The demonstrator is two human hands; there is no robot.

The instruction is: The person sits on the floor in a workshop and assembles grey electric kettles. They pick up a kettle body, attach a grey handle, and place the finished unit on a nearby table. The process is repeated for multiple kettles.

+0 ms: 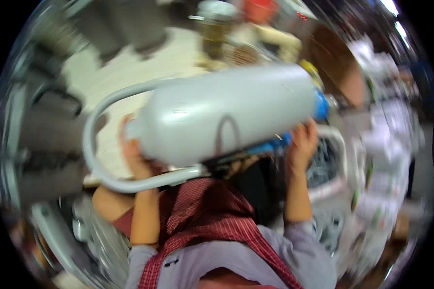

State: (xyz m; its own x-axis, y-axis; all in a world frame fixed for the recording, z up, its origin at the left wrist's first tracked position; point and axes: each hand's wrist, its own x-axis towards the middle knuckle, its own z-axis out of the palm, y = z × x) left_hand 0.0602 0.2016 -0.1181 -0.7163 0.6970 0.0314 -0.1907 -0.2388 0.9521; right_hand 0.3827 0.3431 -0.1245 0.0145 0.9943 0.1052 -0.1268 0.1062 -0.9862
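Head view. I hold a large grey cylinder [226, 113] lying on its side in front of my chest, raised off any surface. It is a smooth tank with a bent grey tube handle [101, 144] looping around its left end and a blue fitting [320, 106] at its right end.

My left hand [135, 154] is pressed against the left end, just inside the handle loop, with the fingers wrapped onto the body. My right hand [301, 142] is closed on the underside near the blue fitting. In my judgement, one hand at each end keeps so long a load level and stops it rolling.

A red checked cloth [202, 212] hangs below the cylinder. The surroundings are blurred; a pale floor [169, 58] shows beyond.
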